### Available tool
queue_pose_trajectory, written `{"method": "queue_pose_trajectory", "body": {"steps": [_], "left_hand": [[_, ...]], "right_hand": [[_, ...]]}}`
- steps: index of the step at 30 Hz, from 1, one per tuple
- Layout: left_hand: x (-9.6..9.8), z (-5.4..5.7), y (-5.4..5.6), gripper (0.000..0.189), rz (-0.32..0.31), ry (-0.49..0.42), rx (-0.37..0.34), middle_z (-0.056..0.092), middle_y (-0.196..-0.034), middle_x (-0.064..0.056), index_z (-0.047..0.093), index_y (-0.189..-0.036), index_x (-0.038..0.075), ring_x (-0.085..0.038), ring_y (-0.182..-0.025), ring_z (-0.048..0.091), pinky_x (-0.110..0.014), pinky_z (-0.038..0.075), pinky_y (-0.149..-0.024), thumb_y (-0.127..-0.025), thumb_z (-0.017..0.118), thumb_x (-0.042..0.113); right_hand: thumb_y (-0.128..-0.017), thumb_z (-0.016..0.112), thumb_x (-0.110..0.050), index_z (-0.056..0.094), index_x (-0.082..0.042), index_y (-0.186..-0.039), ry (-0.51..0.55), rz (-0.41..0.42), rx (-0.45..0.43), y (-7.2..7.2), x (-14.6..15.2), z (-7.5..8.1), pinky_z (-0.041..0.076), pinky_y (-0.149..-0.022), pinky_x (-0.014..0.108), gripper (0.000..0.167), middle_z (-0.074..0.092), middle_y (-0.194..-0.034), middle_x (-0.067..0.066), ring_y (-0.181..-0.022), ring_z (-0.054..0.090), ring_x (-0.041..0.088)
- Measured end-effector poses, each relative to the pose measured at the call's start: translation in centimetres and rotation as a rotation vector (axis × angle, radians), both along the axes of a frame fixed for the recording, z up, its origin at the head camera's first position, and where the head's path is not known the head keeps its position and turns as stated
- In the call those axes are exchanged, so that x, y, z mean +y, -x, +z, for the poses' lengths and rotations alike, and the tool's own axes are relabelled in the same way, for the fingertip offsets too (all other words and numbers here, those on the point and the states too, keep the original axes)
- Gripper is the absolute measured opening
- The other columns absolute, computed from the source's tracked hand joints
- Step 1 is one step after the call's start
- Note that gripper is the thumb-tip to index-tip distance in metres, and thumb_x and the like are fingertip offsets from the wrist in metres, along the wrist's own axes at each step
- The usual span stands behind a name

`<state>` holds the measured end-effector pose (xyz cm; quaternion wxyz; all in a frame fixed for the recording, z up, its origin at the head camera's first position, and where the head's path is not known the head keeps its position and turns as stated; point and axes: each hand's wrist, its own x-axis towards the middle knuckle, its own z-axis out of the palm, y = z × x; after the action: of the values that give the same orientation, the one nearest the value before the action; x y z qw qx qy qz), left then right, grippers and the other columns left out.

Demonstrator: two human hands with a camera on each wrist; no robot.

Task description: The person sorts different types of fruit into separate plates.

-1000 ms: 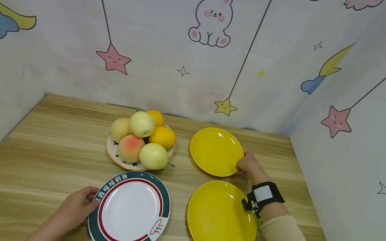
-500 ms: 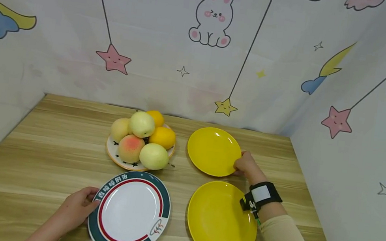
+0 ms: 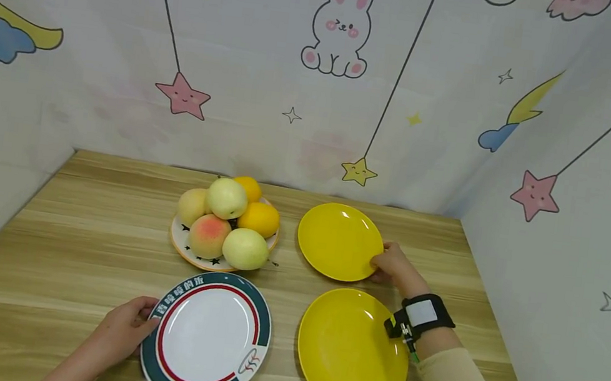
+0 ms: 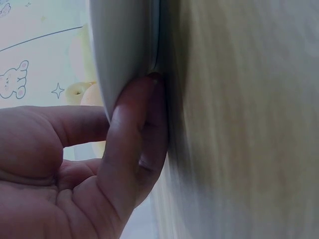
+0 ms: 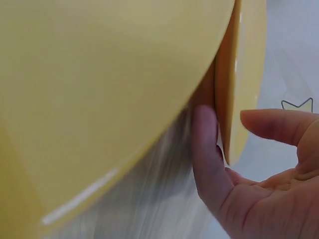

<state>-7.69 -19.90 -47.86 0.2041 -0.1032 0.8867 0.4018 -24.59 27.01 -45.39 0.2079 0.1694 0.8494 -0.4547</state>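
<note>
My left hand (image 3: 122,327) grips the left rim of a white dinner plate (image 3: 208,336) with a dark green border and a red ring. In the left wrist view, the fingers (image 4: 124,129) reach under that plate (image 4: 122,45). At the back right, my right hand (image 3: 393,266) pinches the right edge of a smaller yellow plate (image 3: 340,241). The right wrist view shows the thumb (image 5: 274,124) over this plate (image 5: 249,59) and a finger (image 5: 205,139) beneath it. A larger yellow plate (image 3: 353,353) lies in front, partly under my right wrist in the head view.
Behind the white plate stands a star-patterned plate (image 3: 179,243) piled with fruit, including a peach (image 3: 210,236), a pale green pear (image 3: 246,249) and a yellow-orange fruit (image 3: 259,219). The wooden table (image 3: 79,240) meets patterned cloth walls (image 3: 253,52) at the back and sides.
My right hand has shifted the smaller yellow plate slightly to the left. The left hand keeps its grip on the white plate. The whole head view has shifted a little.
</note>
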Motion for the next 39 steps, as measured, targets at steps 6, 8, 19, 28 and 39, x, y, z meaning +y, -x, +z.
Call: {"method": "queue_pose_trajectory", "body": {"steps": [6, 8, 19, 28, 39], "left_hand": [[0.0, 0.1, 0.0, 0.046, 0.003, 0.001, -0.006, 0.062, -0.120, -0.030, 0.046, -0.139, -0.016, -0.027, -0.097, 0.066, -0.040, 0.062, -0.082, -0.103, 0.058, 0.011], [0.0, 0.1, 0.0, 0.046, 0.002, 0.001, -0.001, 0.063, -0.120, -0.029, 0.046, -0.139, -0.016, -0.027, -0.097, 0.066, -0.039, 0.062, -0.081, -0.103, 0.058, 0.011], [-0.5, 0.2, 0.0, 0.043, -0.016, 0.008, 0.027, 0.064, -0.115, -0.027, 0.048, -0.137, -0.017, -0.027, -0.096, 0.067, -0.040, 0.061, -0.080, -0.103, 0.057, 0.009], [-0.4, 0.1, 0.0, 0.045, -0.012, 0.014, -0.001, 0.063, -0.118, -0.029, 0.048, -0.138, -0.016, -0.027, -0.097, 0.066, -0.044, 0.060, -0.086, -0.104, 0.058, 0.011], [-0.6, 0.2, -0.1, 0.044, -0.012, 0.039, 0.019, 0.064, -0.119, -0.029, 0.049, -0.137, -0.016, -0.027, -0.097, 0.066, -0.046, 0.060, -0.087, -0.104, 0.057, 0.011]], "right_hand": [[-0.101, 0.059, -0.022, 0.017, 0.013, -0.155, -0.140, 0.191, -0.030, -2.1, 1.3, 1.8, 0.055, -0.091, 0.040, 0.077, 0.036, -0.154, 0.038, -0.126, 0.054, 0.041], [-0.101, 0.061, -0.025, 0.016, 0.014, -0.155, -0.166, 0.255, -0.010, -3.2, 1.8, 2.4, 0.056, -0.090, 0.046, 0.080, 0.039, -0.150, 0.040, -0.121, 0.056, 0.044], [-0.093, 0.072, -0.010, 0.063, 0.005, -0.121, -0.206, 0.527, 0.041, -9.2, 4.5, 2.3, 0.058, -0.068, 0.037, 0.033, 0.065, -0.099, 0.011, -0.080, 0.061, 0.021], [-0.090, 0.064, 0.002, 0.065, 0.006, -0.111, -0.088, 0.503, 0.072, -9.9, 4.0, 0.7, 0.052, -0.059, 0.031, 0.022, 0.062, -0.087, 0.006, -0.066, 0.054, 0.016], [-0.092, 0.064, 0.005, 0.064, 0.007, -0.112, -0.077, 0.494, 0.039, -9.7, 3.1, 1.1, 0.057, -0.057, 0.032, 0.020, 0.060, -0.087, 0.007, -0.064, 0.055, 0.015]]}}
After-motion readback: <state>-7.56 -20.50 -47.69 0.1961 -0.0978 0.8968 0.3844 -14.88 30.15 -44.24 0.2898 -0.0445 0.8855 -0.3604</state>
